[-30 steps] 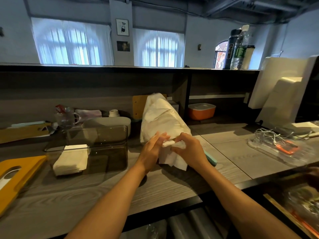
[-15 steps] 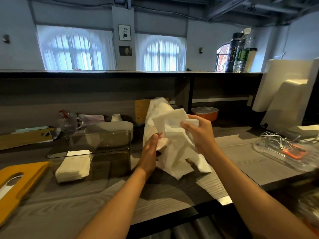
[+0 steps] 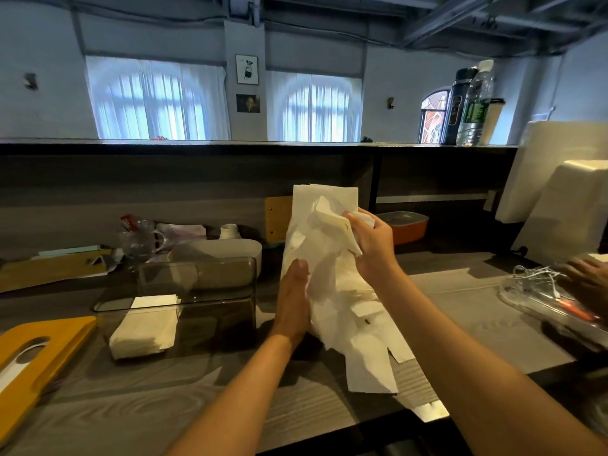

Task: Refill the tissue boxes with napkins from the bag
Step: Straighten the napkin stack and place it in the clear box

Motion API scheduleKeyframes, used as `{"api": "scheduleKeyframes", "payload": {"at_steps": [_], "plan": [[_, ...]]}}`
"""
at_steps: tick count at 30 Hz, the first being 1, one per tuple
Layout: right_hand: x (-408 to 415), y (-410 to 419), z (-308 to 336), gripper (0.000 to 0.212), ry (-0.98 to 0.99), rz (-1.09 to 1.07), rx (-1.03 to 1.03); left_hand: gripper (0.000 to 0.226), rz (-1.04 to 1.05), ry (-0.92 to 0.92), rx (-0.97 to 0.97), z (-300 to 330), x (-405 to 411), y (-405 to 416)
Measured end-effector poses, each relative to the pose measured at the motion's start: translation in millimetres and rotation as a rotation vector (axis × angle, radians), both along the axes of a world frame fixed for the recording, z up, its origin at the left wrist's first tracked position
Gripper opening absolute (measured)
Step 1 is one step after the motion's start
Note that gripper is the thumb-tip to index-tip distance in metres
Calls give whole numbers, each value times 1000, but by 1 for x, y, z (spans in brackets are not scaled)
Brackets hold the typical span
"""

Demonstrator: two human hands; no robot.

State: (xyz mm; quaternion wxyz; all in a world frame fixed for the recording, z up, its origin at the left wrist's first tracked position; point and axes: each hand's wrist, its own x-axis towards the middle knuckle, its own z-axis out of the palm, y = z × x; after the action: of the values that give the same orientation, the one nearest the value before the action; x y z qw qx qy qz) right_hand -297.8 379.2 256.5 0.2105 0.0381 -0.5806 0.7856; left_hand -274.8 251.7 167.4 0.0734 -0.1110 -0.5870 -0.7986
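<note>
A tall white bag of napkins point(image 3: 304, 232) stands on the grey wooden counter point(image 3: 138, 409) in the middle. My right hand point(image 3: 373, 243) grips a bunch of white napkins point(image 3: 335, 222) pulled up beside the bag, and more napkins point(image 3: 362, 340) trail down onto the counter. My left hand point(image 3: 292, 297) lies with straight fingers against the lower left side of the bag. To the left stands a clear smoky tissue box point(image 3: 184, 301), lid off, with a small stack of napkins point(image 3: 144, 330) inside.
A yellow lid with a slot point(image 3: 36, 353) lies at the front left. A white oval box point(image 3: 223, 258) and a glass mug point(image 3: 138, 240) stand behind the clear box. At the right a clear tray with cables point(image 3: 543, 291) is touched by another person's hand point(image 3: 589, 278).
My right hand has lifted the bunch of napkins up out of the bag, from low at its front to beside its top. My left hand has stayed against the bag's side.
</note>
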Motion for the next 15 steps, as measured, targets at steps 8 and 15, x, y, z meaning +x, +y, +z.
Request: {"api": "scheduleKeyframes", "payload": {"at_steps": [8,15], "plan": [[4,0,-37,16,-81,6,-21,46,147,216,-50,16,6,-9],[0,7,-64,21,-46,-238,157,51,306,705,-409,14,20,-8]]}}
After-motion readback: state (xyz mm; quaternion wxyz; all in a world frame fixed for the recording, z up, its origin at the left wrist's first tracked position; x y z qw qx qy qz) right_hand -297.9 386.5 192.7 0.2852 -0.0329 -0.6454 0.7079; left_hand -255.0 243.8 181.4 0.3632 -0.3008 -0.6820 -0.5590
